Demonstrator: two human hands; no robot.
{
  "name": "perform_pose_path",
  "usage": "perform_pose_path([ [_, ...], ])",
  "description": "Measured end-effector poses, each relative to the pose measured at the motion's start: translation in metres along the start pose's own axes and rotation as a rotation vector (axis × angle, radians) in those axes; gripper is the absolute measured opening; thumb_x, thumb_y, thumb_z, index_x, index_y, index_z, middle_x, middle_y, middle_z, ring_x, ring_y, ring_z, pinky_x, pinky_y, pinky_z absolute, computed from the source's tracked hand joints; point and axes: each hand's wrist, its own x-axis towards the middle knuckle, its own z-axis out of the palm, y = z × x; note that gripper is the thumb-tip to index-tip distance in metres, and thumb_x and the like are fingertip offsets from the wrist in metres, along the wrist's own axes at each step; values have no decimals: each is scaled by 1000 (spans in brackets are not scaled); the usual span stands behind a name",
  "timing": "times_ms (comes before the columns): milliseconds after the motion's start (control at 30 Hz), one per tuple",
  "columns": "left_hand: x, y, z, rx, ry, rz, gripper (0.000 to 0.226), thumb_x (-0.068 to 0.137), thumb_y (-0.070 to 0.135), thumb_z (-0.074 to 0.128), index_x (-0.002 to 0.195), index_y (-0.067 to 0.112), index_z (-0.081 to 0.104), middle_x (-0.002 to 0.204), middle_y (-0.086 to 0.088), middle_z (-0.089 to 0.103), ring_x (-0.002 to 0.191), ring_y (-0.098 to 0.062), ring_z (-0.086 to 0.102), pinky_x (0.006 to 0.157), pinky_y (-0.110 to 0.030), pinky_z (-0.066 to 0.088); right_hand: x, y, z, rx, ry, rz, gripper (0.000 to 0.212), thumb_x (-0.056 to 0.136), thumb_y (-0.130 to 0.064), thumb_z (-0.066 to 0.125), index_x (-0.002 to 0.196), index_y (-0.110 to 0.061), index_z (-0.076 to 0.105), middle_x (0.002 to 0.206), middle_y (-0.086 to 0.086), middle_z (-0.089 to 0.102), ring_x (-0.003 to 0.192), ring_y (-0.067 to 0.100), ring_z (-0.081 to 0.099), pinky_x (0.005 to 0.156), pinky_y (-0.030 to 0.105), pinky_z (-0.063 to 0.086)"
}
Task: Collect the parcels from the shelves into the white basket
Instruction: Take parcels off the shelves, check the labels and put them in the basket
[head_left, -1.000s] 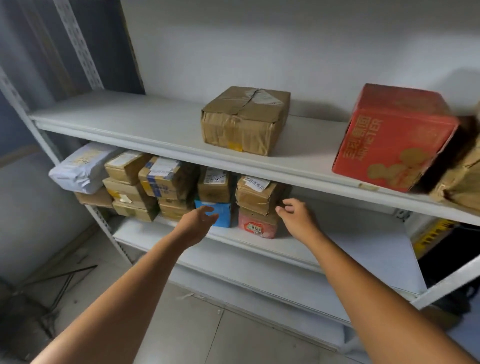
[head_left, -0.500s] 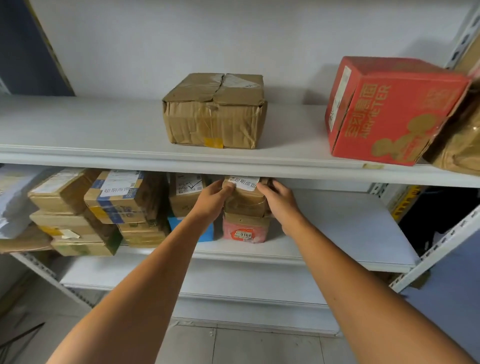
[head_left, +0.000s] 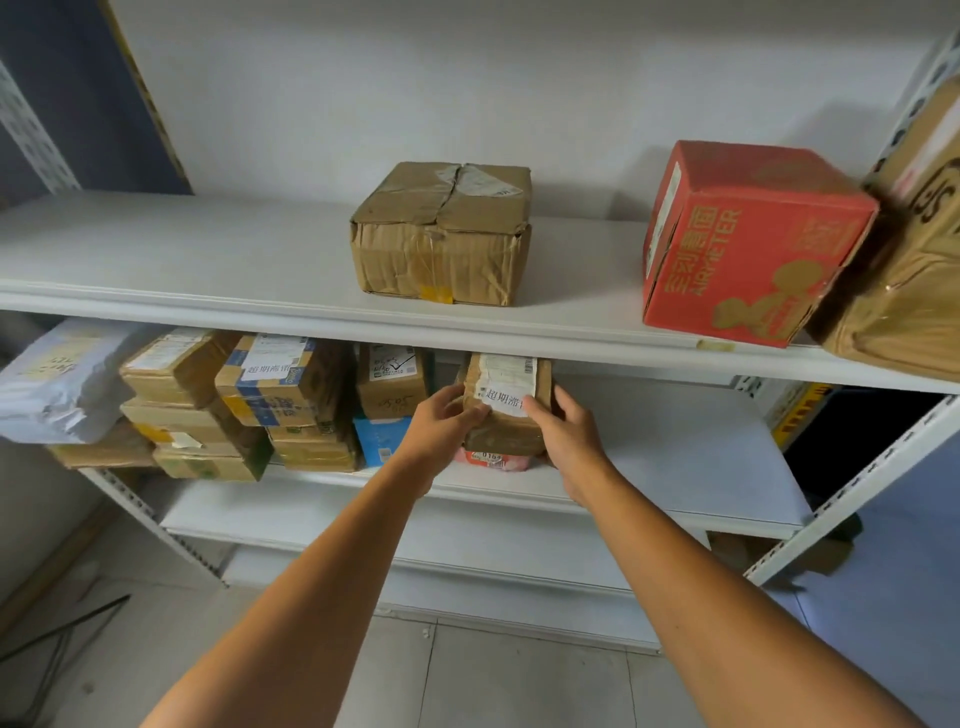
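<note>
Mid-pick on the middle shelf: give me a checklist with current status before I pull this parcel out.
1. The left hand grips the brown parcel on its left side: ok.
2. The right hand grips its right side: ok.
3. Gap to the neighbouring box on the left: ok.
4. Clearance under the upper shelf edge: cannot tell.
5. Held parcel free of the red parcel beneath: cannot tell.
6. Sight of the white basket for the drop: not ok, none visible.
</note>
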Motion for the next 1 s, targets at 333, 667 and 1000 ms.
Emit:
perform_pose_path([
  [333,-110,8,44,1,184,-47,34,89,29,65,121,28,56,102,10,68,89,-3,65,65,-17,50,-66,1,-39,-8,-209,-17,25,94,-28,60,118,-35,63,111,-6,70,101,15,66,84,36,58],
  [667,-220,12,-38,84,609,-121,44,95,31,57,136,18,50,124,-6,61,113,-19,55,85,-34,43,-118,0,53,19,-592,60,17,93,-26,62,98,-42,66,99,-9,73,87,11,71,76,37,60],
  [1000,-347,-42,-145,268,1096,-305,37,94,26,57,131,17,55,119,-7,64,106,-20,59,87,-31,48,-160,12,189,-127,-1011,34,28,94,-22,60,119,-34,63,112,-6,71,100,15,68,81,39,59],
])
